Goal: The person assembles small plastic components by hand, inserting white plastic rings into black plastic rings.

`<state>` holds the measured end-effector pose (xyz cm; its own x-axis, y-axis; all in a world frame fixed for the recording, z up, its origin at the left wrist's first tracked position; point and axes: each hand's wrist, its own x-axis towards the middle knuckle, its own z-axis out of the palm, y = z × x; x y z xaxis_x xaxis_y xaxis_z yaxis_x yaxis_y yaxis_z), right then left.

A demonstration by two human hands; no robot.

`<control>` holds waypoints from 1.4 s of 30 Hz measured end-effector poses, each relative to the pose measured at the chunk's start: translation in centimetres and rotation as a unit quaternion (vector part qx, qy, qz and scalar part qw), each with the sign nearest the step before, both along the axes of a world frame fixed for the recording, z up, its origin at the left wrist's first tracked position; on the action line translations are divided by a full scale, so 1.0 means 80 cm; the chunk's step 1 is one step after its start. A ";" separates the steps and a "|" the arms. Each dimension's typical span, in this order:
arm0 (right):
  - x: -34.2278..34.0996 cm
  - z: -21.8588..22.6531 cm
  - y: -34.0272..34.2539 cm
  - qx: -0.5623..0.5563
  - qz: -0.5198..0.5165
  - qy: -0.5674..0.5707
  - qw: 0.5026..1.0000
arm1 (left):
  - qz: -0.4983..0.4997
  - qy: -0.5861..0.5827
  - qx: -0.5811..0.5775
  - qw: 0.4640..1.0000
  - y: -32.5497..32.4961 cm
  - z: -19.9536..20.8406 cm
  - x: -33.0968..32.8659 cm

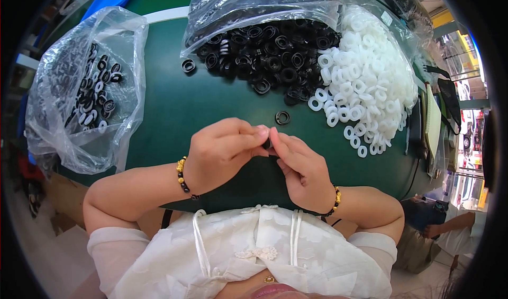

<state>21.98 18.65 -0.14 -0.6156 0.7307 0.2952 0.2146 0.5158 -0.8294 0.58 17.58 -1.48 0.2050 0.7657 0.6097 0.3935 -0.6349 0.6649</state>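
Note:
Both my hands meet above the front of the green table, fingertips pinched together around a small black ring. My left hand (222,149) and my right hand (301,167) each grip it from one side. Fingers cover most of the black ring (268,142), so its details are hidden. Just beyond my fingertips a loose black ring (282,118) lies on the table. Farther off, a heap of black rings (270,55) spills from a clear plastic bag (264,2). To its right lies a big pile of white rings (365,82).
At the left an open clear bag (129,71) holds several black-and-white ring pieces (100,90). One stray black ring (188,65) sits left of the heap on the green table (164,108). A notebook (433,119) stands at the right edge. Another person's arm (450,226) shows at the lower right.

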 end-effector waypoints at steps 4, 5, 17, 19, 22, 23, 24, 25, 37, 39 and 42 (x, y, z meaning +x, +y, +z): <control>0.012 0.018 0.030 0.076 0.021 -0.046 0.996 | -0.056 -0.165 -0.276 0.945 0.011 0.014 -0.009; 0.020 0.026 0.038 0.110 -0.017 -0.074 0.991 | -0.077 -0.309 -0.450 0.834 0.012 0.019 -0.009; 0.075 0.040 0.075 0.186 -0.158 -0.355 0.902 | -0.046 -0.063 -0.372 0.925 0.038 0.016 -0.003; 0.073 0.042 0.076 0.198 -0.155 -0.357 0.900 | -0.002 0.205 0.009 0.979 0.041 0.007 0.008; 0.074 0.041 0.077 0.230 -0.146 -0.322 0.907 | 0.013 0.264 0.020 0.964 0.038 0.006 0.018; 0.074 0.041 0.077 0.250 -0.140 -0.284 0.915 | 0.013 0.291 0.016 0.957 0.037 0.006 0.018; 0.073 0.048 0.076 0.250 -0.139 -0.283 0.916 | 0.014 0.292 0.016 0.956 0.037 0.004 0.016; 0.070 0.061 0.075 0.163 -0.114 -0.242 0.950 | -0.003 0.283 0.003 0.959 0.039 0.001 0.014; 0.049 0.018 0.067 -0.472 0.094 0.242 0.842 | -0.117 -0.090 -0.417 0.897 0.025 0.026 -0.009; 0.046 0.012 0.067 -0.480 0.081 0.228 0.843 | -0.126 -0.223 -0.464 0.848 0.022 0.028 -0.011; 0.040 0.008 0.064 -0.485 0.052 0.195 0.851 | -0.119 -0.207 -0.435 0.868 0.019 0.031 -0.012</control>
<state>25.15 23.74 0.53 -0.6857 0.6942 -0.2192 -0.1790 -0.4526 -0.8736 -0.40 19.14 1.01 0.3221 0.9393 -0.1182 -0.0682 0.1475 0.9867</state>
